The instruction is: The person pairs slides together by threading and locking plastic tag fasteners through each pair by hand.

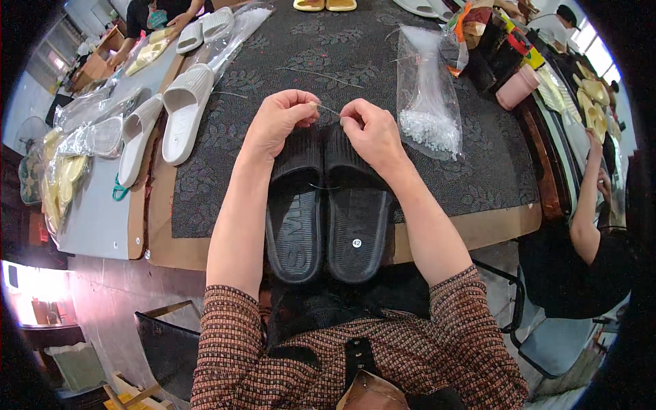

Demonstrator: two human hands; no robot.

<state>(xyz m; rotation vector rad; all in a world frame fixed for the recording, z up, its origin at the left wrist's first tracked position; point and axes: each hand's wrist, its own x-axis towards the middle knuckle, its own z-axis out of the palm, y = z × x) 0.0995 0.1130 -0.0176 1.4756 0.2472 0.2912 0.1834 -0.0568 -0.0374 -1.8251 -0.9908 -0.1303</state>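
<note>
Head view: left hand (277, 123) and right hand (372, 133) meet just above centre frame, both fingers curled into a pinch, each gripping one end of a thin pale plastic tie strand (328, 109) stretched between them. Directly under the hands, running toward 6 o'clock, sits a pair of black rubber slide sandals (328, 219), side by side and touching, soles up, heels toward the person; a small round white sticker (357, 242) on the right one's heel. The hands cover the strap ends of the pair. The sandals lie on a dark patterned mat (342, 55) over a brown board table (164, 239), heels overhanging the near edge. At 2 o'clock from the hands, near the right hand, a clear plastic bag of white plastic ties (429, 96). At 10 o'clock, well apart, a white ribbed slide sandal (183, 109) sole down, with another white sandal (137, 137) beside it to the left on the grey surface, next to clear-bagged yellow items (65, 178). At 12 o'clock, far edge, a yellow sandal pair (324, 4). At 3 o'clock, a co-worker's arm (588, 198) at frame edge; another person's hands (179, 19) at 11 o'clock.
</note>
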